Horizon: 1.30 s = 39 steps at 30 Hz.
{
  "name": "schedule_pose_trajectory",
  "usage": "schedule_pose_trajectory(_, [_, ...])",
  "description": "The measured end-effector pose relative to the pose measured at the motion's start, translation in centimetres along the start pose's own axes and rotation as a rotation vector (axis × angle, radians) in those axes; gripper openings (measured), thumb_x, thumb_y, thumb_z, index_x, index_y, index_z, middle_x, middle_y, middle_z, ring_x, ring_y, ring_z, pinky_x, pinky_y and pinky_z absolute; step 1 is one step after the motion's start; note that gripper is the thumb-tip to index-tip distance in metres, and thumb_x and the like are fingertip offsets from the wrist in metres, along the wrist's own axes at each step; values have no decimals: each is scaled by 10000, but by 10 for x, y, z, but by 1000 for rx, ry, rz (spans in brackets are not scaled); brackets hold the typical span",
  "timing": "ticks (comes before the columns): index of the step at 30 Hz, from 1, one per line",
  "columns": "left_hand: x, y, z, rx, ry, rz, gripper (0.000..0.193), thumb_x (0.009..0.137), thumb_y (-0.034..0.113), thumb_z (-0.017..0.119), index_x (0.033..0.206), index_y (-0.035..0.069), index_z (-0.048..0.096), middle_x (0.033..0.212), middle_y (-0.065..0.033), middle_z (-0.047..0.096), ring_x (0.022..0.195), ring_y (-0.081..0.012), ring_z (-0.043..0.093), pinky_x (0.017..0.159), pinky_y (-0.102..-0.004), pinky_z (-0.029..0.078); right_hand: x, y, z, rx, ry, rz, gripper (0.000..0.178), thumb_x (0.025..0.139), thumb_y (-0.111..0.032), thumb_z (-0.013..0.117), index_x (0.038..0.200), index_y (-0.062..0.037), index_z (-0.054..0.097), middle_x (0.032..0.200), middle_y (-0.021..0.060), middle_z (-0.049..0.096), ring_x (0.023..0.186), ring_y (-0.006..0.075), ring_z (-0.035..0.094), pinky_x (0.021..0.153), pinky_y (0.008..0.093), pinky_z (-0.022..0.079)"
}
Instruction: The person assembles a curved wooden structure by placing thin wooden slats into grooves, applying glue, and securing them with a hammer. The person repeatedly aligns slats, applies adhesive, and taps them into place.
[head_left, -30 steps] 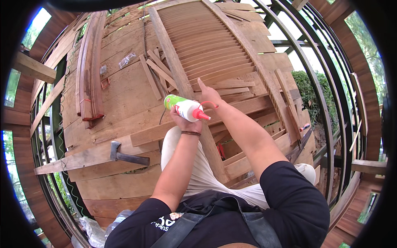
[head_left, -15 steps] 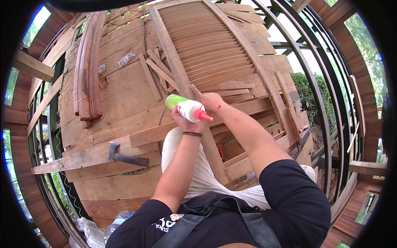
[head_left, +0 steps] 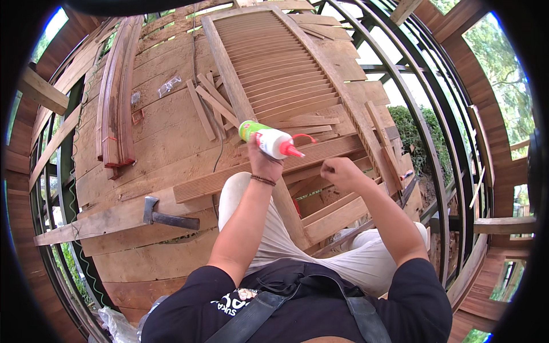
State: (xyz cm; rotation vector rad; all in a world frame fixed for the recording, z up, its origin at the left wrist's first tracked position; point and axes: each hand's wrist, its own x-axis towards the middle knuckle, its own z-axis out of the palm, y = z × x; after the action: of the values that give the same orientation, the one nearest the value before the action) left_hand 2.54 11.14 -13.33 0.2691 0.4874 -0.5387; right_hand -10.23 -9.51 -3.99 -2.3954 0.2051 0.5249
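On my feed, the left hand (head_left: 266,164) has its fingers wrapped around a green-and-white bottle (head_left: 270,140), red nozzle (head_left: 293,150) angled out to their right. The right hand (head_left: 344,175) is near it, fingers loosely curled; can't tell if they're pinching anything. Slatted wooden frame (head_left: 280,71) lies beyond both sets of fingers, dark-handled tool (head_left: 174,220) well left.
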Motion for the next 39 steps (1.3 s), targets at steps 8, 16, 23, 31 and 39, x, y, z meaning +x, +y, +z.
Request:
schedule_pose_trajectory(8, [-26,-34,3,219,-404,-260,615,962,535,669,1359,89,520,1288,-82,678,1173,-252,682,964,-423,607,-122,-12,-25,86,378,192,312,915,-156,702,1211,-57,698,995,155,745,963,262,720,853,385,556])
schedule_pose_trajectory(16, [-58,-49,-6,352,-504,-584,788,916,788,516,1322,116,580,1239,-87,690,1164,-271,677,954,-503,603,-132,-43,49,138,735,-247,914,754,-241,893,1520,-43,436,1467,196,528,1401,349,477,1171,462,396])
schedule_pose_trajectory(23, [-99,-59,-6,700,-516,-863,782,980,765,413,1399,115,528,1211,-128,674,1061,-270,689,876,-437,587,-122,-60,73,148,1029,-428,855,617,-168,927,1373,-52,545,1306,152,658,1250,350,627,1109,440,469])
schedule_pose_trajectory(31, [-175,-5,130,1162,-1024,272,213,1018,158,641,1151,-7,656,881,-54,684,748,-80,635,649,-226,505,-206,-30,20,302,1227,-212,841,715,-159,943,1431,-38,520,1139,80,721,1065,176,694,963,331,548])
schedule_pose_trajectory(39, [-251,74,257,810,-1596,1031,265,1028,224,623,1130,-20,654,867,-59,657,742,-100,602,664,-246,485,-186,-10,42,589,1084,-33,1002,728,-181,951,1549,13,410,1263,100,692,1171,175,660,1089,360,492])
